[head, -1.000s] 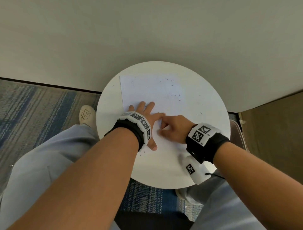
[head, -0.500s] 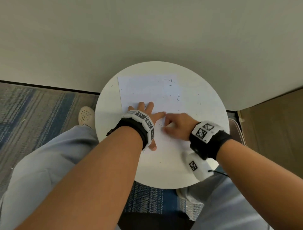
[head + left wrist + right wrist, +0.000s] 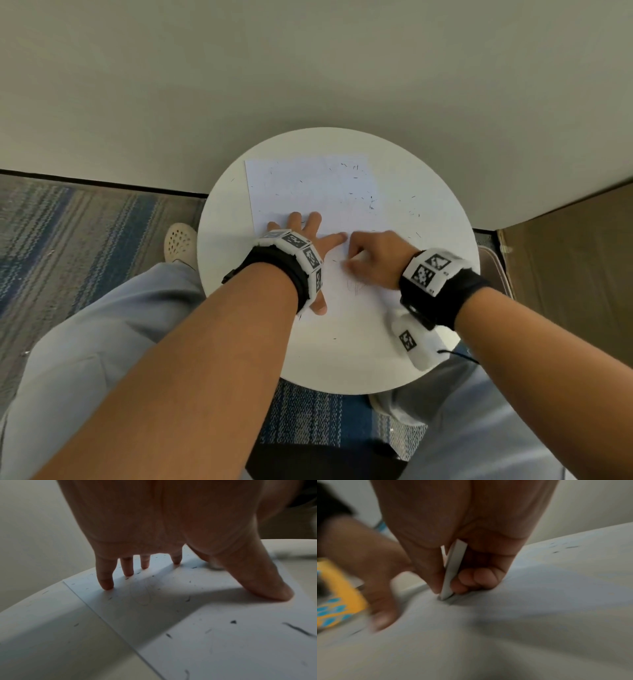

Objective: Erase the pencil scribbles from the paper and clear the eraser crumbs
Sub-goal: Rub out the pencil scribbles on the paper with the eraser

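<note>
1. Two differences were noted against the frame half a second earlier: the right hand point(image 3: 376, 260) was found slightly nearer the person, and a faint pencil scribble point(image 3: 356, 284) was uncovered just beside its heel. The left hand point(image 3: 305, 240) was found unmoved, flat on the paper point(image 3: 308, 185).
2. Grip: the white eraser point(image 3: 452, 569) was pinched between the right thumb and curled fingers point(image 3: 477, 577), its lower tip pressed onto the sheet. The left fingers point(image 3: 105, 580) were spread straight and pressed down; nothing was held by them.
3. The paper was seen lying on the round white table point(image 3: 246, 308), reaching to the far half of the top, its left edge straight and well inside the rim. The right-wrist view was blurred, so the contact point could not be resolved finely.
4. Dark eraser crumbs point(image 3: 371, 205) were seen scattered over the far part of the sheet and onto the bare table to the right. A faint looped pencil trace point(image 3: 142, 595) was recorded under the left palm in the left-wrist view.
5. Open room: bare tabletop was observed on the near side between the forearms, and along the left rim. The table's far edge was seen close to the wall point(image 3: 308, 68); striped carpet point(image 3: 85, 233) was seen at the left.
</note>
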`<action>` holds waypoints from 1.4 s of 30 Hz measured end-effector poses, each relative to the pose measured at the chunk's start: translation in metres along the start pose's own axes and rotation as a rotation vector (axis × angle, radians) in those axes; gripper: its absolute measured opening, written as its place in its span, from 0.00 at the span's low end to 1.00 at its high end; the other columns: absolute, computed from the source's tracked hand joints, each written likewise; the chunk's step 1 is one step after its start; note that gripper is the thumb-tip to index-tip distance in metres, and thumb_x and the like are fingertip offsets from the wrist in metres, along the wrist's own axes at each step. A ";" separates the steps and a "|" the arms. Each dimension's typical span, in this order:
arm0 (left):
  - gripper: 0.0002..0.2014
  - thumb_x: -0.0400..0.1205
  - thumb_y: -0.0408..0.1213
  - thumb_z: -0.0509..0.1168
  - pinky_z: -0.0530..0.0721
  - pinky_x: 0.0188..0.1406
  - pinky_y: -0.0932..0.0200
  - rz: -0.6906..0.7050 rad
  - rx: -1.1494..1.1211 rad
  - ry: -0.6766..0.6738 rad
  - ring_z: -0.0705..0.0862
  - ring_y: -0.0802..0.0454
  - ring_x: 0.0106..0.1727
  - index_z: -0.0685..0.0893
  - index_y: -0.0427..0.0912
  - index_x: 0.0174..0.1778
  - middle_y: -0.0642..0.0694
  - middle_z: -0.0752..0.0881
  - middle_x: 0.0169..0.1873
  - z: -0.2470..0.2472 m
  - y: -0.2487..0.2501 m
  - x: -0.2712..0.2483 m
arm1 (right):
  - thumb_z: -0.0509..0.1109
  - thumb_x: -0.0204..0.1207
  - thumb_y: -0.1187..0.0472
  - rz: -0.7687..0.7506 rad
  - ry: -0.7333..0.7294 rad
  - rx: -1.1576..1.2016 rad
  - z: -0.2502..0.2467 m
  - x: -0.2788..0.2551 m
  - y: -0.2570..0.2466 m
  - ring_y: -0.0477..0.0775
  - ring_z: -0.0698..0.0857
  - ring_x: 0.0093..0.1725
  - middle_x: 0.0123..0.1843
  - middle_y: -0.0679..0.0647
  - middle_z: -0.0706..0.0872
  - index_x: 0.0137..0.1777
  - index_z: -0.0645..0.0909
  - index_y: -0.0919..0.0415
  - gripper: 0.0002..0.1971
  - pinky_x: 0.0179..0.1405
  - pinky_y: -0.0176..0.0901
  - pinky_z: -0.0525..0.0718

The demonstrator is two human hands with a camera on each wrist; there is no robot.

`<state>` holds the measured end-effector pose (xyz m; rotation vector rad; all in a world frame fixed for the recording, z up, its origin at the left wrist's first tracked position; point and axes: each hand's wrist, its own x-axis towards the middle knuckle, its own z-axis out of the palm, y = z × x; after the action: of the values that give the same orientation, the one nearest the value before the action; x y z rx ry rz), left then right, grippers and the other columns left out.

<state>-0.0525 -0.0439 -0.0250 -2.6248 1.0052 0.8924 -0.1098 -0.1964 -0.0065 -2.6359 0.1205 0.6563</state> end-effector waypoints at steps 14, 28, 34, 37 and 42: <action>0.65 0.56 0.65 0.79 0.61 0.71 0.30 0.007 0.008 0.005 0.42 0.36 0.81 0.40 0.70 0.80 0.51 0.34 0.83 -0.003 0.002 0.000 | 0.69 0.75 0.51 0.016 0.009 0.063 -0.002 -0.001 0.005 0.54 0.83 0.45 0.41 0.51 0.86 0.40 0.75 0.51 0.08 0.48 0.42 0.80; 0.66 0.57 0.65 0.79 0.63 0.70 0.30 -0.002 0.035 0.000 0.41 0.34 0.80 0.36 0.72 0.79 0.48 0.36 0.82 -0.006 0.007 0.000 | 0.69 0.76 0.51 -0.056 -0.085 -0.029 0.007 -0.005 0.007 0.52 0.81 0.41 0.39 0.50 0.84 0.43 0.76 0.51 0.06 0.43 0.40 0.76; 0.65 0.58 0.64 0.79 0.63 0.70 0.30 0.002 0.039 -0.006 0.42 0.34 0.80 0.36 0.71 0.79 0.48 0.36 0.82 -0.008 0.007 -0.002 | 0.68 0.76 0.53 -0.026 -0.064 -0.008 0.003 -0.002 0.012 0.53 0.80 0.40 0.39 0.51 0.83 0.43 0.75 0.53 0.06 0.39 0.39 0.74; 0.65 0.58 0.65 0.78 0.63 0.70 0.31 -0.002 0.048 -0.003 0.42 0.34 0.80 0.36 0.71 0.79 0.48 0.36 0.82 -0.007 0.007 0.000 | 0.69 0.76 0.52 -0.007 -0.038 -0.003 -0.002 0.000 0.016 0.52 0.80 0.41 0.41 0.50 0.84 0.43 0.76 0.52 0.06 0.39 0.39 0.73; 0.65 0.57 0.64 0.79 0.61 0.71 0.29 0.004 0.028 -0.011 0.40 0.34 0.81 0.36 0.72 0.79 0.49 0.35 0.82 -0.008 0.006 -0.001 | 0.69 0.76 0.52 -0.016 -0.086 -0.028 -0.001 -0.001 0.013 0.53 0.80 0.43 0.42 0.50 0.83 0.44 0.76 0.52 0.06 0.43 0.39 0.74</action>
<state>-0.0526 -0.0509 -0.0177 -2.5924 1.0131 0.8862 -0.1124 -0.2086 -0.0106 -2.6278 0.0661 0.7694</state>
